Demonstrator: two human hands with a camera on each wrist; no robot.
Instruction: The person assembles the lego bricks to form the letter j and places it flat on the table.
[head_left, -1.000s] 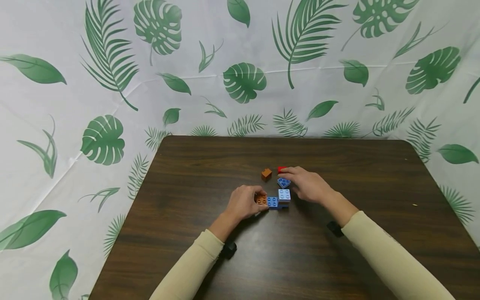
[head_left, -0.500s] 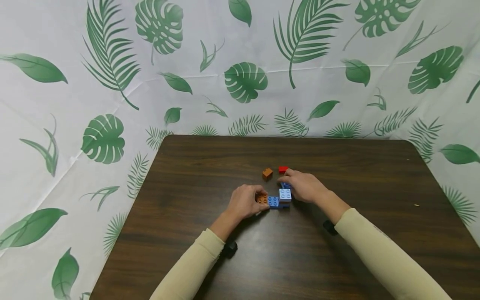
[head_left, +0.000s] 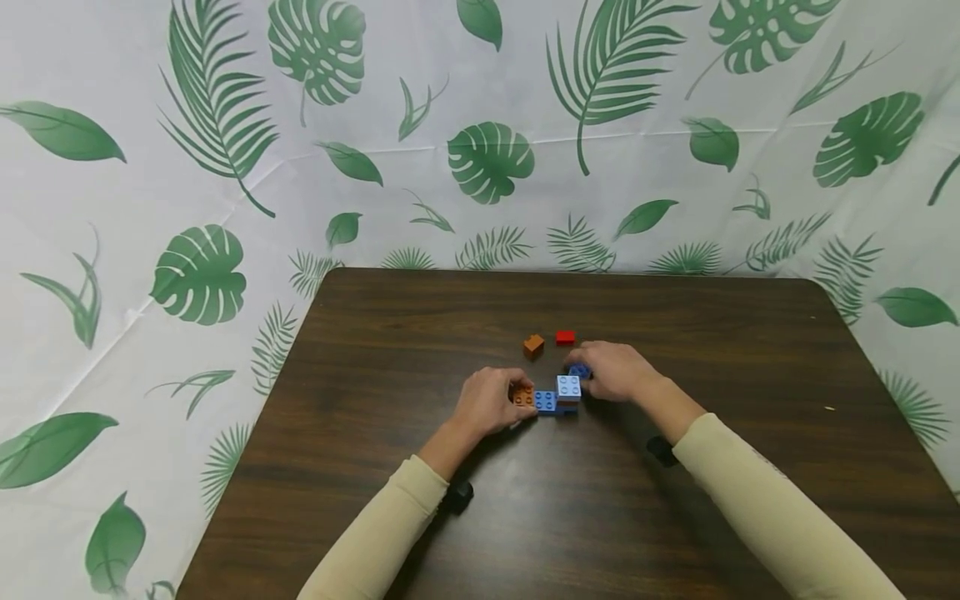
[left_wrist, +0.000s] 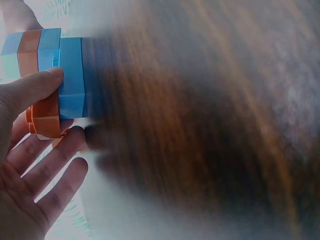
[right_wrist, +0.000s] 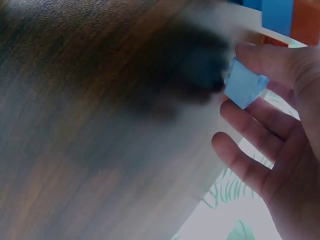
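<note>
My left hand (head_left: 486,402) grips the left end of a small brick build, thumb and fingers round its orange toy brick (head_left: 523,397). Right of that is a blue base brick (head_left: 545,402). At the right end rises a stack topped by a light blue brick (head_left: 568,386); in the left wrist view an orange-brown brick (left_wrist: 30,52) shows in that stack. Just behind the build, my right hand (head_left: 615,372) pinches a loose blue brick (right_wrist: 242,85) between thumb and fingers, while the other fingers spread in the right wrist view.
Behind the hands, a loose orange brick (head_left: 533,346) and a red brick (head_left: 566,337) lie on the dark wooden table (head_left: 420,317). A white leaf-print sheet (head_left: 480,225) hangs beyond the table's far edge.
My right hand has come down from near the red brick onto the loose blue brick, taken hold of it and shifted it slightly right. The left hand stays on the build.
</note>
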